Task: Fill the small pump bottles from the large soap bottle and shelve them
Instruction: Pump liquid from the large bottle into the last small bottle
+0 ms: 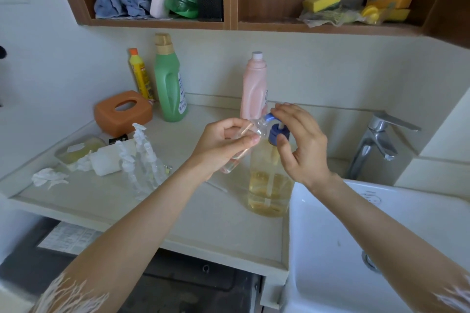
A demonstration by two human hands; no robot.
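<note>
The large soap bottle [269, 185] stands on the counter beside the sink, clear, with yellow liquid in its lower part and a blue pump head [276, 132]. My left hand [223, 145] grips a small clear bottle [236, 157], tilted with its mouth up against the blue pump spout. My right hand [300, 140] is curled over the pump head, thumb below it and fingertips on the spout. Two small clear pump bottles with white tops [142, 157] stand to the left on the counter.
A pink bottle [254, 89], a green bottle [169, 84], a yellow bottle [138, 73] and an orange tissue box [122, 112] line the back wall. Crumpled tissues [48, 176] lie left. White sink [381, 236] and tap [379, 140] on the right. Wooden shelf [229, 24] above holds cloths and sponges.
</note>
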